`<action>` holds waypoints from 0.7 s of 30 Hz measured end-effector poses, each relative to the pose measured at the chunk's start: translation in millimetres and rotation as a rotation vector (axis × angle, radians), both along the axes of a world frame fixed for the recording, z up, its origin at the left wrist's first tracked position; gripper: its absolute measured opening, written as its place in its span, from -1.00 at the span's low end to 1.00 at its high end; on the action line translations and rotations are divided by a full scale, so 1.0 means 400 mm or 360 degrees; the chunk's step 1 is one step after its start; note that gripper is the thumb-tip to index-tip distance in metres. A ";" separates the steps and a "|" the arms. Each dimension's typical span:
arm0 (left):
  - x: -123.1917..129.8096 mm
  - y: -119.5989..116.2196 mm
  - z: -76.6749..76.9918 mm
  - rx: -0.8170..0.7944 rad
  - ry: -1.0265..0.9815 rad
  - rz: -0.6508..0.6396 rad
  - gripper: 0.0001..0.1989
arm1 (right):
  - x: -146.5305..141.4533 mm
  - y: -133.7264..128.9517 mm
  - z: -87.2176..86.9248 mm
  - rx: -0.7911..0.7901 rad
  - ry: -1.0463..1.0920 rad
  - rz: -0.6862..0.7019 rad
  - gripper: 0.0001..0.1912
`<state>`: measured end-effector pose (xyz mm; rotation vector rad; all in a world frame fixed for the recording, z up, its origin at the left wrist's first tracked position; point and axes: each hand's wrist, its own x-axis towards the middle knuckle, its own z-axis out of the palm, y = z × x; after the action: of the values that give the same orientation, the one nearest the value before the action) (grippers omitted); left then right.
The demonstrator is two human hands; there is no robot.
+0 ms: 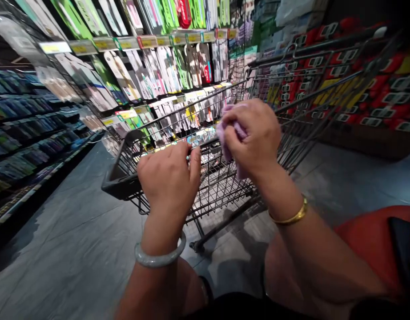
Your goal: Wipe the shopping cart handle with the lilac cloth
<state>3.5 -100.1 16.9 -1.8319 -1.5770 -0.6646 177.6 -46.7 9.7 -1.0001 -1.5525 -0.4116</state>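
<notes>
A black wire shopping cart stands right in front of me. My left hand is closed over the cart's near top rim, knuckles up, with the thumb lying beside the curled fingers; the fingertips are hidden. My right hand is closed around a crumpled light purple cloth, pinched between thumb and fingers just above the same rim. Part of the cloth hangs down beneath the hand. Through the mesh, the cart's wire floor shows.
Beyond the cart, a lit rack holds hanging packaged goods with yellow price tags. Red packs are stacked at the right. Dark shelves line the left side. Grey floor tiles lie below. Something orange-red is at my right.
</notes>
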 end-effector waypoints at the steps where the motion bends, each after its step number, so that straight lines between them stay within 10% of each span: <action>1: 0.000 0.001 0.001 -0.0004 0.0001 0.0012 -0.57 | -0.011 -0.005 0.000 -0.0001 -0.0091 0.0034 -0.85; 21: 0.000 -0.005 0.000 -0.0061 -0.0231 0.0025 -0.59 | -0.012 -0.012 0.017 -0.0028 -0.0274 -0.0062 -0.79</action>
<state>3.7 -101.9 16.8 -1.8325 -1.7064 -0.7808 172.7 -51.4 16.5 -1.0319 -1.6948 -0.5233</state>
